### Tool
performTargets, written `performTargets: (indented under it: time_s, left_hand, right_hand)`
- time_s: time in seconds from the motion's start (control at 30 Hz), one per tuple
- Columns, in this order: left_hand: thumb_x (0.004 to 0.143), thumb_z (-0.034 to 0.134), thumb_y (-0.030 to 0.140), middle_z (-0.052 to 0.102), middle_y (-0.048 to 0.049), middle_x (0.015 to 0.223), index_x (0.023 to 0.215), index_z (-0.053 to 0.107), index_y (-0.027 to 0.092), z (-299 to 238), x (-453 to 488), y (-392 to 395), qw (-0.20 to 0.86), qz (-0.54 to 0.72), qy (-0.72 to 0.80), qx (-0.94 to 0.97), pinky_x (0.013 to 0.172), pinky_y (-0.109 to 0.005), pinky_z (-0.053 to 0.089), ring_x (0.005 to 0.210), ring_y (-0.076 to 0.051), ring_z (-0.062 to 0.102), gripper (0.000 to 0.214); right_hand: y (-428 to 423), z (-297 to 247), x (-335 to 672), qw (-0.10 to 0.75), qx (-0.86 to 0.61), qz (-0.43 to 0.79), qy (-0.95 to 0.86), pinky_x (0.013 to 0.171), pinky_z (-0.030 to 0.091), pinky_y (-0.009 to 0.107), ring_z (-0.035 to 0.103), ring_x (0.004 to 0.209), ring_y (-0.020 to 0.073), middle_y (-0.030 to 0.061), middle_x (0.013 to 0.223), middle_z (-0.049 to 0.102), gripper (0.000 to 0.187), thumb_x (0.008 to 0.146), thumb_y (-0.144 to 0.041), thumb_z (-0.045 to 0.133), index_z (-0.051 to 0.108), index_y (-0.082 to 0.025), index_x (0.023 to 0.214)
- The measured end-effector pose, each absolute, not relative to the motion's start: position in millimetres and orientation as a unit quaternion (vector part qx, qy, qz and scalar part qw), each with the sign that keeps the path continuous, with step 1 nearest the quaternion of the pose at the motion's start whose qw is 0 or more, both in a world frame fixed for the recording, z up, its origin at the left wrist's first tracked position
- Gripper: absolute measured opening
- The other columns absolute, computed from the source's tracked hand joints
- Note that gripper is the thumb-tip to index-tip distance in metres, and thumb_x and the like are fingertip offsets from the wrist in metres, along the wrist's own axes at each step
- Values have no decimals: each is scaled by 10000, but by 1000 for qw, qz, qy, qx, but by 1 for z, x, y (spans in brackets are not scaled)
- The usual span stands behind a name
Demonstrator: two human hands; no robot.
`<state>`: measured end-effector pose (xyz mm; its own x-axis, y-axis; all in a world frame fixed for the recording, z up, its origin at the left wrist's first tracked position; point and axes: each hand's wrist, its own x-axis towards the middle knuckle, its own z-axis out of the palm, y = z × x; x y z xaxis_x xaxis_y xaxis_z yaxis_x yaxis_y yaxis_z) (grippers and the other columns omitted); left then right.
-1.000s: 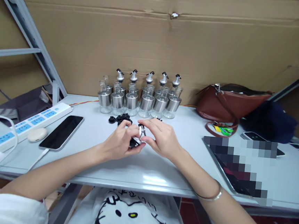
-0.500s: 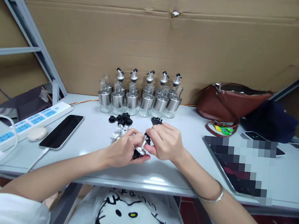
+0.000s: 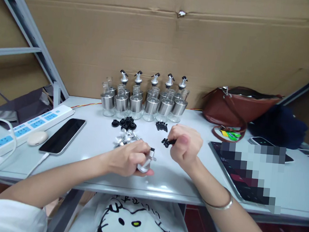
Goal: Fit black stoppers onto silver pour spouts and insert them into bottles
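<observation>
In the head view, a silver pour spout point(image 3: 147, 163) is gripped by the left hand point(image 3: 127, 158), well in front of the bottles point(image 3: 151, 107), its black tip point(image 3: 152, 149) exposed; the right hand point(image 3: 186, 145) is curled near small black parts point(image 3: 165, 143), but its fingertips are hidden, so whether anything is pinched cannot be told; the spout can be judged light and stiff, its smooth metal perhaps slippery, and is probably best held by its broad collar point(image 3: 142, 168); closer to the bottles, black stoppers point(image 3: 127, 122) are heaped, while silver pieces point(image 3: 125, 136) are piled just beside the left hand, where they could be knocked; black pegs point(image 3: 161, 126) are lined up before the bottles; a brown bag point(image 3: 236, 108) is placed to their right.
</observation>
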<state>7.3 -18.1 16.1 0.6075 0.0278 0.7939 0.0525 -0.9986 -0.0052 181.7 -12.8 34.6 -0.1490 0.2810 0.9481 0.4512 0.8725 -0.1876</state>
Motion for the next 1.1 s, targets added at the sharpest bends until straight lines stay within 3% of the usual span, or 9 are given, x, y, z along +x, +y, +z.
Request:
performTargets:
  time_s: [0.13, 0.2, 0.43, 0.6, 0.7, 0.93, 1.1]
  left_hand:
    - [925, 436, 321, 442, 3, 676, 663, 332, 202, 18, 4, -10, 66, -468, -24, -881, 560, -254, 451, 608, -119, 431, 305]
    - [928, 423, 326, 441, 3, 685, 662, 345, 200, 19, 3, -6, 96, -462, -39, -881, 588, -263, 472, 626, -122, 443, 304]
    - [909, 442, 294, 454, -11, 716, 639, 353, 197, 20, -3, 0, 142, -458, -74, -875, 605, -271, 489, 684, -134, 485, 301]
    - [893, 463, 257, 463, -19, 722, 639, 356, 198, 18, -3, 0, 150, -435, -69, -885, 607, -281, 494, 674, -139, 476, 282]
    - [881, 477, 239, 478, -25, 745, 656, 369, 198, 17, -4, 1, 146, -431, -66, -888, 602, -284, 490, 686, -143, 490, 254]
    - [872, 489, 235, 504, -40, 811, 687, 375, 195, 17, -4, 1, 138, -436, -61, -887, 581, -280, 486, 713, -146, 524, 220]
    - [872, 485, 235, 521, -48, 817, 686, 379, 194, 18, -5, 2, 138, -433, -66, -889, 571, -279, 495, 711, -146, 536, 218]
  right_hand:
    - [2, 49, 191, 575, -376, -48, -725, 467, 280, 242, 350, 443, 93, -33, 500, 371, 428, 980, -377, 251, 351, -210, 599]
    - [15, 60, 198, 521, -437, 4, -733, 477, 283, 230, 373, 460, 90, -36, 507, 393, 415, 960, -408, 299, 331, -210, 596]
    - [59, 61, 229, 270, -598, 65, -752, 550, 306, 227, 450, 544, 113, -20, 569, 529, 200, 808, -218, 558, 483, -183, 626]
    - [75, 25, 251, 142, -626, 34, -766, 587, 335, 232, 544, 671, 156, 43, 715, 639, 62, 757, -114, 560, 570, -165, 724]
    - [80, 12, 258, 79, -596, 41, -798, 619, 367, 232, 573, 713, 168, 67, 787, 665, 130, 718, -63, 559, 624, -148, 793]
    - [77, 16, 258, 63, -559, 112, -819, 647, 435, 218, 609, 742, 168, 59, 834, 688, 288, 653, -48, 613, 662, -131, 925]
    - [77, 16, 259, 82, -547, 94, -828, 670, 450, 253, 624, 749, 193, 60, 812, 700, 213, 681, -63, 595, 683, -143, 857]
